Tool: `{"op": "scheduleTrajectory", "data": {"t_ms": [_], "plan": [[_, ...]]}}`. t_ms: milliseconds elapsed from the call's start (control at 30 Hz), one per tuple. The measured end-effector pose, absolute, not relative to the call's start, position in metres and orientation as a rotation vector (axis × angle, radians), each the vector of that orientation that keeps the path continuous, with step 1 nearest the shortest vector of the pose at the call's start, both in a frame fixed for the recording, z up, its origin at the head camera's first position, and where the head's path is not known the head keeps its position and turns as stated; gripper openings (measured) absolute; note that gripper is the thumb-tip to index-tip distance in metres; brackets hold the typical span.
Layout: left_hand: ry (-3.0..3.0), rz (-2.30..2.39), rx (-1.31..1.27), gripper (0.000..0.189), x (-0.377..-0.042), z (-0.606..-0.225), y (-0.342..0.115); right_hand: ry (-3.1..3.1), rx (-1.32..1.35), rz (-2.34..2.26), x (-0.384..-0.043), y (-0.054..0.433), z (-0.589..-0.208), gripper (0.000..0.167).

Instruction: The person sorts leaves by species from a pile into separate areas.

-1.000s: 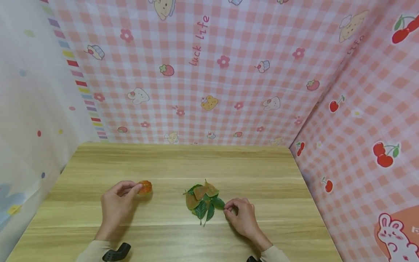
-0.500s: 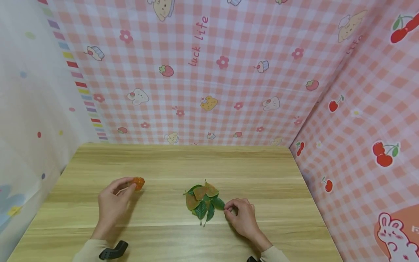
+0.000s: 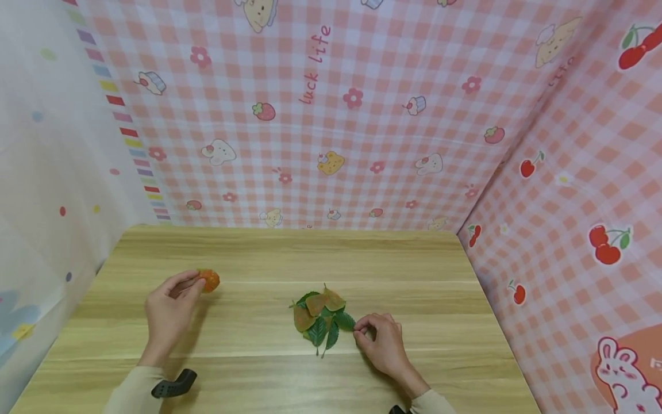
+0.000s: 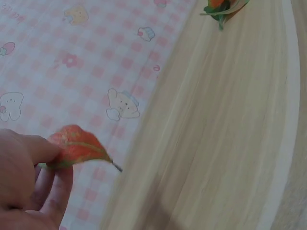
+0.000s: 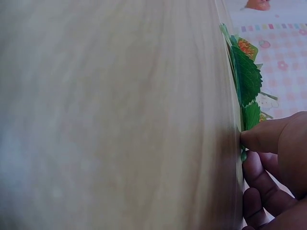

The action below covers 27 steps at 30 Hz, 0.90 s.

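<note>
My left hand (image 3: 170, 302) pinches an orange-red leaf (image 3: 209, 280) between thumb and fingers, over the left part of the table. In the left wrist view the leaf (image 4: 79, 145) shows a pale midrib and a short dark stem pointing away from the hand. A pile of leaves (image 3: 318, 319), green ones mixed with orange-brown ones, lies at the table's middle. At the pile's right side my right hand (image 3: 381, 344) pinches the end of a green leaf (image 3: 343, 320). The right wrist view has that leaf (image 5: 251, 116) running into the gap between thumb and finger.
The pale wooden table (image 3: 248, 374) fills the lower view. A pink checked cloth (image 3: 289, 138) rises behind it, another patterned cloth (image 3: 558, 230) stands at the right and a white one (image 3: 57, 172) at the left. A black strap piece (image 3: 174, 385) sits at the left wrist.
My left hand has moved left and away from me with the orange-red leaf, which has turned a little. The right hand and the pile have stayed in place.
</note>
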State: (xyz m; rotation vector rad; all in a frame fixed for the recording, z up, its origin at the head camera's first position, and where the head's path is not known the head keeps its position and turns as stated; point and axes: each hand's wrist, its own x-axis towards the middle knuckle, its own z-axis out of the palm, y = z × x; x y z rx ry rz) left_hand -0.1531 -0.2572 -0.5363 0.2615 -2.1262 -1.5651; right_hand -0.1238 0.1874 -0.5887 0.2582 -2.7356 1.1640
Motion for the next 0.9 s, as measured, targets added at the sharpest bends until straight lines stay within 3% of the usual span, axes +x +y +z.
{"op": "scheduleTrajectory", "data": {"t_ms": [400, 733, 900], "plan": [[-2.302, -1.418, 0.188, 0.044, -0.162, -0.539, -0.269, -2.759, 0.229, 1.176, -0.123, 0.186, -0.589, 0.023], [-2.264, -1.356, 0.209, 0.024, -0.170, -0.539, -0.290, -2.770, 0.231, 1.171, -0.125, 0.186, -0.589, 0.022], [-2.273, -1.338, 0.200, 0.024, -0.172, -0.541, -0.302, -2.769, 0.226, 1.165, -0.125, 0.187, -0.589, 0.023]]}}
